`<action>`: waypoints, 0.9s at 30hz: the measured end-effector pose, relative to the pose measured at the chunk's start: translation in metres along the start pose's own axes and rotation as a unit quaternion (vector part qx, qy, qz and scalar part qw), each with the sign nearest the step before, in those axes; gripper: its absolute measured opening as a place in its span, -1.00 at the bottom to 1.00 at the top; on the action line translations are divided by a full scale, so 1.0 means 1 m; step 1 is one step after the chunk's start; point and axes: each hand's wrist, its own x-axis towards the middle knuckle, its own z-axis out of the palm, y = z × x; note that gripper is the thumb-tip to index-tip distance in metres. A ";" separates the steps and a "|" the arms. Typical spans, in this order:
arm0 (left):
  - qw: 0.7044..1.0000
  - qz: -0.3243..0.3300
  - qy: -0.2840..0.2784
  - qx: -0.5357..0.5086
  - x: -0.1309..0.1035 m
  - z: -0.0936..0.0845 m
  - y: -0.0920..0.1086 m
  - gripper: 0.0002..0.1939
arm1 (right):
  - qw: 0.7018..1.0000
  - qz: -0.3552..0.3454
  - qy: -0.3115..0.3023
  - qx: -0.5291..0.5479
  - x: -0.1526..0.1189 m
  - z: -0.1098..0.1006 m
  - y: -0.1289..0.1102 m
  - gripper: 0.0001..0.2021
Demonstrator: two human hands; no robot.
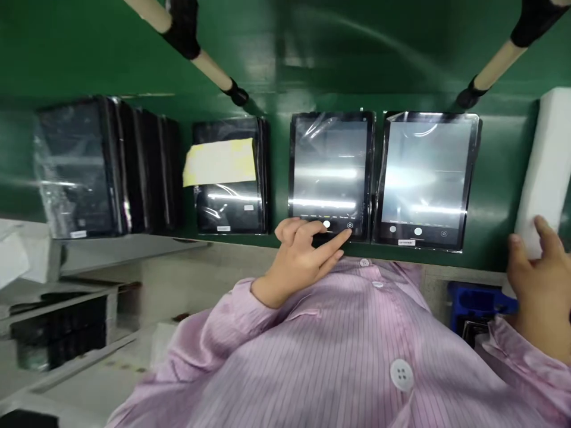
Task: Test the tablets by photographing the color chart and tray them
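My left hand (307, 252) is over the lower edge of a tablet (331, 160) lying face up. Its index finger stretches to a small round icon at the screen's lower right, while the other fingers are partly bent. Close beside it on the right lies a second lit tablet (426, 169); both screens show a row of camera-like buttons and glare from lamps. At the far right my right hand (539, 279) lies on the near end of a long white block (546, 160), thumb and forefinger apart. Its remaining fingers are hidden or cut off.
Left of the lit tablets, a small pile of wrapped dark tablets (229, 208) carries a yellow-edged paper (220, 161). Further left, several wrapped tablets (75, 169) lean in a row. Two pale rods with black ends (214, 68) reach over the green table (330, 59). A blue bin (477, 300) sits below the edge.
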 end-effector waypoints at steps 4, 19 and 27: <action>0.999 -0.008 -0.035 0.011 -0.002 0.003 -0.004 -0.65 | 0.992 -0.068 0.043 0.094 -0.009 -0.029 -0.055 -0.35; 0.863 -0.432 -0.117 -0.234 -0.022 -0.002 -0.074 0.44 | 0.966 -0.175 -0.015 0.191 -0.045 -0.073 -0.133 -0.51; 0.603 -0.541 0.101 -0.577 0.015 -0.004 -0.076 -0.38 | 0.938 -0.251 0.003 0.240 -0.034 -0.082 -0.179 -0.60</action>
